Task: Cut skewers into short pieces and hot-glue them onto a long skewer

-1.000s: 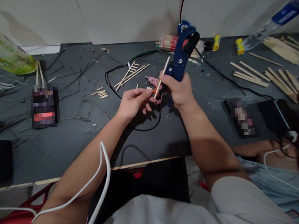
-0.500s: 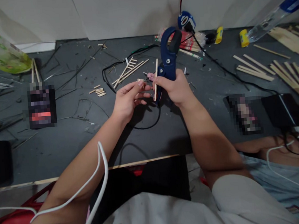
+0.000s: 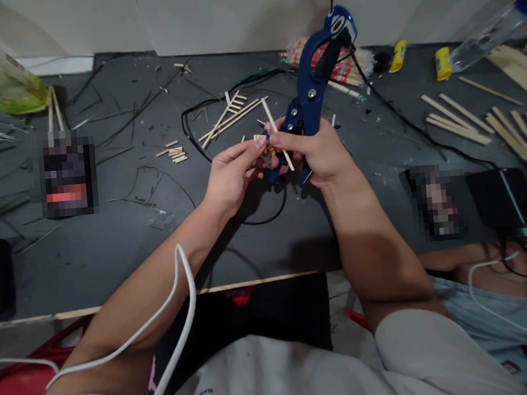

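In front of me my left hand [image 3: 236, 172] pinches small pale wooden pieces [image 3: 259, 138] between thumb and fingertips. My right hand [image 3: 326, 153] is closed around a dark blue cutter-like hand tool [image 3: 312, 90] with a curved handle and riveted body. Under the right thumb a thin wooden stick [image 3: 281, 141] is held too, slanting across the tool's lower end. The fingertips of both hands almost meet. Just behind them shows a pink thing [image 3: 268, 128] with a thin metal tip, partly hidden by the fingers.
Beyond my hands lie joined wooden sticks [image 3: 230, 118] and, left, short cut pieces [image 3: 175, 152]. Black cable [image 3: 185, 127] loops around them. Right are more sticks [image 3: 458, 118], a phone [image 3: 432, 202] and a black power bank [image 3: 496, 197]. Another phone [image 3: 68, 176] and a green bottle [image 3: 2, 72] stand left.
The blue tool has tilted toward the right and its lower parts show more. The stick under my right thumb has swung to the opposite slant. My left hand has come closer to the right.
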Demonstrator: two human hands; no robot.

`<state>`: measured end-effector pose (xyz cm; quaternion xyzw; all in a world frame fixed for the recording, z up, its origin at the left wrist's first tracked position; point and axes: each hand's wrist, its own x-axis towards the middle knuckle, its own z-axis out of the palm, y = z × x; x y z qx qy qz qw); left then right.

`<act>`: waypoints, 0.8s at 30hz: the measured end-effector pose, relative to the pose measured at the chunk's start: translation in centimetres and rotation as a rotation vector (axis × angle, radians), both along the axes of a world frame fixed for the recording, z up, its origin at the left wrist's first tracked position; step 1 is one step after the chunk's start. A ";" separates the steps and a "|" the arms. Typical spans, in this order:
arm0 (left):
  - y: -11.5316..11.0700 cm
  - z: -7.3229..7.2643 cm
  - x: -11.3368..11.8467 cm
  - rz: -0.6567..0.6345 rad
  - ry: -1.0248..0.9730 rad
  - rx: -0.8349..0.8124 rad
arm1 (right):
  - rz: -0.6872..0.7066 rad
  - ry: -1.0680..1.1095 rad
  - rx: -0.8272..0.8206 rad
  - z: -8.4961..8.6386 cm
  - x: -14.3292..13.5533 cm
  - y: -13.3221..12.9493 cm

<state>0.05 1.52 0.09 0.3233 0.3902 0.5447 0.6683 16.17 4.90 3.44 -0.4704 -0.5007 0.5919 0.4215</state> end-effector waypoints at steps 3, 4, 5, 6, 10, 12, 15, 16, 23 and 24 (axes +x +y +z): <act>-0.2 0.2 -0.1 -0.043 0.001 -0.007 | 0.030 0.009 -0.029 -0.2 -0.1 0.1; -0.2 0.3 -0.2 -0.071 -0.011 -0.007 | 0.049 0.025 -0.042 -0.3 -0.1 0.1; -0.2 0.4 -0.2 -0.106 -0.026 -0.005 | 0.070 0.047 -0.054 -0.4 -0.1 0.2; -0.3 0.4 -0.3 -0.142 -0.041 -0.004 | 0.091 0.071 -0.063 -0.6 -0.1 0.3; -0.2 0.6 -0.6 -0.240 -0.088 -0.006 | 0.131 0.153 -0.065 -1.2 -0.2 0.5; -0.1 0.7 -0.7 -0.241 -0.098 -0.008 | 0.121 0.181 -0.051 -1.5 -0.3 0.5; -0.1 1.0 -0.6 -0.206 -0.099 -0.027 | 0.103 0.201 -0.027 -1.3 -0.4 0.5; -0.1 1.0 -0.6 -0.193 -0.103 -0.039 | 0.106 0.196 -0.020 -1.1 -0.2 0.6; 0.1 1.1 -0.7 -0.149 -0.074 -0.117 | -0.357 -0.165 0.253 -1.3 5.6 3.9; 0.1 1.1 -0.7 -0.152 -0.074 -0.118 | -0.463 -0.290 0.274 -1.8 6.7 4.7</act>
